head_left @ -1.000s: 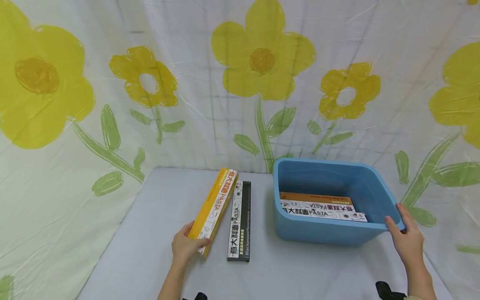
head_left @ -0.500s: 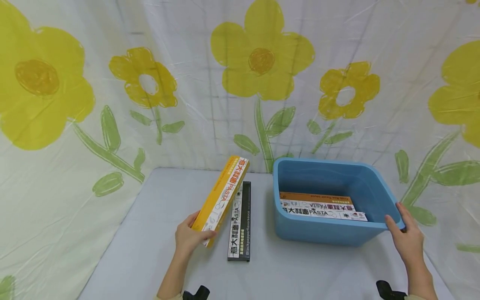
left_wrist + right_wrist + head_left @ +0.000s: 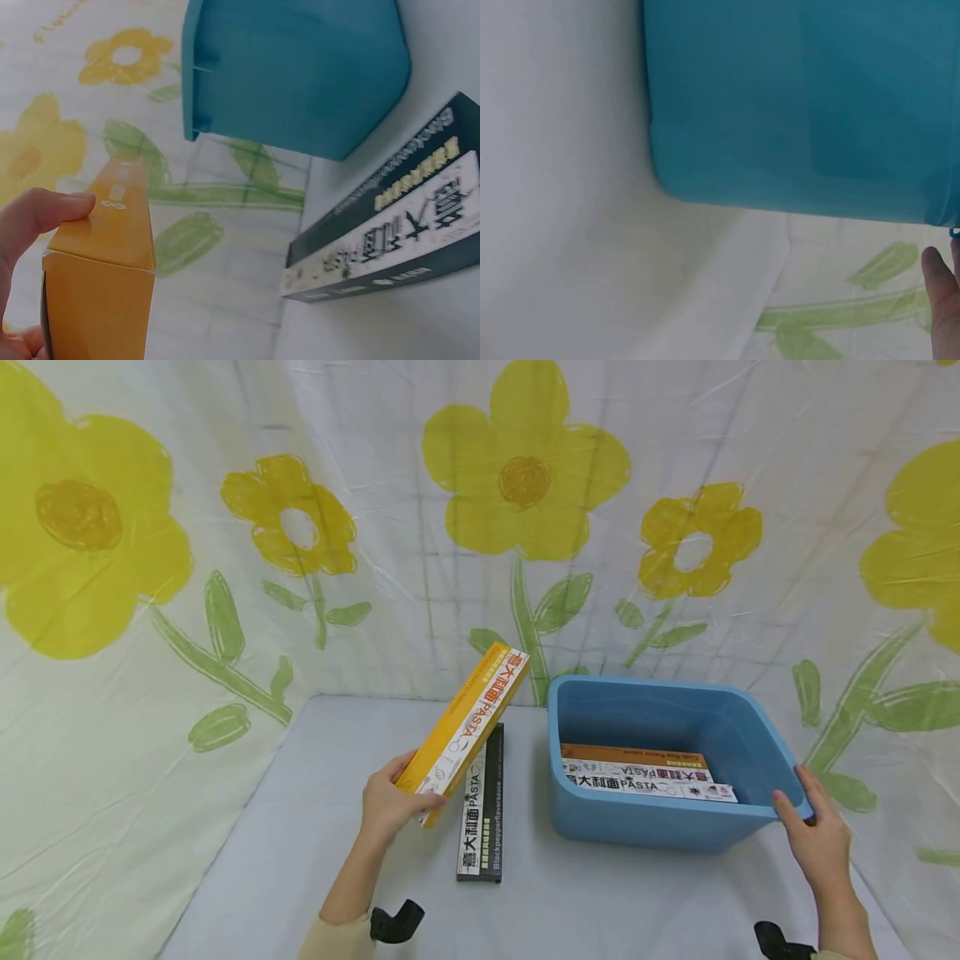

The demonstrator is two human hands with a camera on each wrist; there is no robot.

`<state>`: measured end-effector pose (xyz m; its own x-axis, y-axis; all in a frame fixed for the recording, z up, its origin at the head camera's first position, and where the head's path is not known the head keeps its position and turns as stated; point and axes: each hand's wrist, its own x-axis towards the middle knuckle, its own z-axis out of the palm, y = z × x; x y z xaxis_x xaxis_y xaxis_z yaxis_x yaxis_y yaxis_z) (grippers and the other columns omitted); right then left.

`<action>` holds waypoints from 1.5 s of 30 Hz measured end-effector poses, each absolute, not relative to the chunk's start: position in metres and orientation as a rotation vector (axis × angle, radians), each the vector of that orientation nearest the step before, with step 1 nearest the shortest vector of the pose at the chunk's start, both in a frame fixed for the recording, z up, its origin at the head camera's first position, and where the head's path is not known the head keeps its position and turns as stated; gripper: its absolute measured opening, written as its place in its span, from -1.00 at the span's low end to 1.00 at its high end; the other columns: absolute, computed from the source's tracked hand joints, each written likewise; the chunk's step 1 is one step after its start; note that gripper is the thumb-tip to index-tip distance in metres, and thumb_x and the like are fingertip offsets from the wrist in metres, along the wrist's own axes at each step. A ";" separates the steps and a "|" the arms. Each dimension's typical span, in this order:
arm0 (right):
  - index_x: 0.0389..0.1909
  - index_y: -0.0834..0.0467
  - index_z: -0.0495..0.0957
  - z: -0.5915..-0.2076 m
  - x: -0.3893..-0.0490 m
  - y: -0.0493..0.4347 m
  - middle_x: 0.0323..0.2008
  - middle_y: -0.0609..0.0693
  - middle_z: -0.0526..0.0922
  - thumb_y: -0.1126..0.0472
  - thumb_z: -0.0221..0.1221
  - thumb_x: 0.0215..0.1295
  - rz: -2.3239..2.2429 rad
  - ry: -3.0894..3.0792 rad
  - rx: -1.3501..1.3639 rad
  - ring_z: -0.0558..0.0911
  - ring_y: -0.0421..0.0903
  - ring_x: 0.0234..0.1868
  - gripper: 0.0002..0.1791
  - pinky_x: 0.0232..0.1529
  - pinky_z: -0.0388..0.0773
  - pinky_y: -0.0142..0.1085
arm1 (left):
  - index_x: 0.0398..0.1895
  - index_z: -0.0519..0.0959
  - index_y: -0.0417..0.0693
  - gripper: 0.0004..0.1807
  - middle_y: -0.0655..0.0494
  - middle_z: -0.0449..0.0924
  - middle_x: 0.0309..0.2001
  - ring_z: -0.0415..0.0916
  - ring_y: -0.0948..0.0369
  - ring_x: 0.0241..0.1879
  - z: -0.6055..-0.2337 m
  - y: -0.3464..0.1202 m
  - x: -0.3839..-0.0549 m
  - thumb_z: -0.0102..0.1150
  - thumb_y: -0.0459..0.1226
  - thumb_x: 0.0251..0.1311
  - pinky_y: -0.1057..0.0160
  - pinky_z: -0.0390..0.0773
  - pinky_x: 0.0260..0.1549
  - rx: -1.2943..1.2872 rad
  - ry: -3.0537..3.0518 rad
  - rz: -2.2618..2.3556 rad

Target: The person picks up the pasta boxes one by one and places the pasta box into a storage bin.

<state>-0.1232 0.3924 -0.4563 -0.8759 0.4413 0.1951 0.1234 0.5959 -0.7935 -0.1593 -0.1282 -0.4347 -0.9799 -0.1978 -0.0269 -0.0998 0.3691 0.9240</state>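
Observation:
My left hand [image 3: 393, 802] grips the near end of a yellow pasta box [image 3: 468, 727], thumb across one face. The box is tilted, its far end raised above the table. In the left wrist view, the thumb [image 3: 56, 214] presses the yellow box [image 3: 112, 225]. Below it a black-and-white pasta box [image 3: 482, 814] lies flat, its far part partly covered in the head view. At the right, my right hand [image 3: 817, 831] holds the front right corner of a blue plastic bin [image 3: 637, 822] by its rim. Several pasta boxes [image 3: 637, 768] lie side by side inside the bin.
A pale table [image 3: 300, 827] carries everything. Behind it hangs a white curtain [image 3: 397, 635] printed with yellow flowers. The bin's walls [image 3: 795, 112] rise at the table's right side. Black wrist mounts [image 3: 397, 922] sit on both forearms.
The yellow pasta box has been lifted off the table and carried up and to the right in my left hand, now over part of the black box. The right hand and bin stay put.

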 end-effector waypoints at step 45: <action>0.52 0.17 -0.05 -0.455 -0.123 0.392 0.50 0.28 -0.08 0.07 -0.05 0.47 1.162 -2.487 -0.451 0.02 0.47 0.39 -0.30 0.13 0.13 0.38 | 0.17 0.60 0.02 -0.23 0.13 0.63 -0.02 0.46 0.24 -0.22 -0.354 0.022 -0.255 0.58 -0.19 -0.32 0.35 0.47 -0.27 -0.622 -3.057 -1.249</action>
